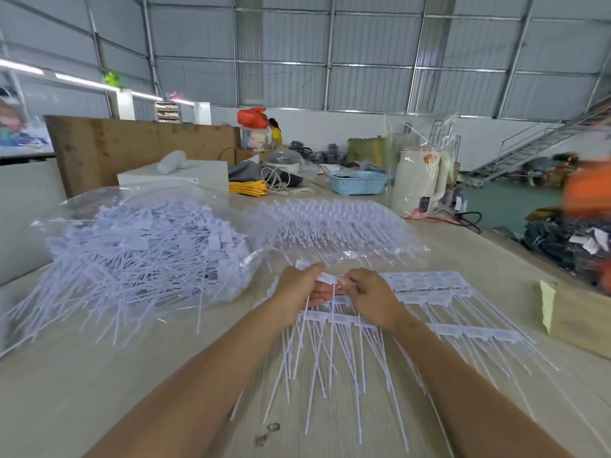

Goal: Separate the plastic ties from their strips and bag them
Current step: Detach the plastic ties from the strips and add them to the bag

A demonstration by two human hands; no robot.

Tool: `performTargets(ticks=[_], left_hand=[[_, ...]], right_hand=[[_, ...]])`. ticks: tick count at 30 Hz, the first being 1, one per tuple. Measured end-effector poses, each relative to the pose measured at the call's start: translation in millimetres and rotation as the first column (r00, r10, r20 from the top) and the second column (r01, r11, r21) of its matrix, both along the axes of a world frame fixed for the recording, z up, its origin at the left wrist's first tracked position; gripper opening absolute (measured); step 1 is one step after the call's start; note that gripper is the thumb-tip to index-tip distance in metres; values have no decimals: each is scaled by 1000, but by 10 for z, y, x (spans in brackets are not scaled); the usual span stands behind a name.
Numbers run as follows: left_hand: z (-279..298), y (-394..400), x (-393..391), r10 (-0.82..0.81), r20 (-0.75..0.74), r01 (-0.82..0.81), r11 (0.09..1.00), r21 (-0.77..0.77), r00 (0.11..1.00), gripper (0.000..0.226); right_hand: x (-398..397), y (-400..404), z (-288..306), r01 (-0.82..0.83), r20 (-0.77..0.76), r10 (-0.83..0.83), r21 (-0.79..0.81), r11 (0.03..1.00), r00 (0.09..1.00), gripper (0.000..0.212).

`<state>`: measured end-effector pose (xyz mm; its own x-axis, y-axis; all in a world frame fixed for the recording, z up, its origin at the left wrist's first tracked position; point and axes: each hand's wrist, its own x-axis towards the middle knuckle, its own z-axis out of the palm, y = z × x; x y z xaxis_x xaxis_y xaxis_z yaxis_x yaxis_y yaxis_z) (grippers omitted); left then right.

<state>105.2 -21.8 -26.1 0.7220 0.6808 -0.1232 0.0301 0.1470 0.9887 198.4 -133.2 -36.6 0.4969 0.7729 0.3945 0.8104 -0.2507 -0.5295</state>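
Fingers (317, 271) pinching white ties (325, 278), tag lettering unreadable, strips (439, 294) beside

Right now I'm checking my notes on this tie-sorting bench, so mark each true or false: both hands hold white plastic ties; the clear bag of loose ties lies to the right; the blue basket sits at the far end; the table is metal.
1. Both hands hold ties: true. The left hand and right hand grip white plastic ties.
2. Bag to the right: false. The clear plastic bag lies to the left.
3. The light blue plastic basket sits at the far end: true.
4. Metal table: false. The table looks like pale wood.
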Motion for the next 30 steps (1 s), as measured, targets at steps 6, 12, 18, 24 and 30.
performTargets(ticks=[6,12,18,24,30], left_hand=[[-19,20,5,65,15,-65,998,-5,998,33],[1,9,-21,82,136,-77,996,-44,987,28],[28,-8,-74,70,147,-69,998,-15,987,30],[12,6,-59,49,154,-53,998,22,987,34],[-36,6,-10,20,113,-30,996,82,993,46]], right_hand=[[58,6,131,-29,-68,25,-58,998,997,23],[63,35,220,79,155,-79,6,997,985,25],[48,4,237,132,184,-110,-111,985,977,23],[8,6,270,43,146,-18,-172,984,989,34],[32,-8,295,65,107,-50,-140,988,993,34]])
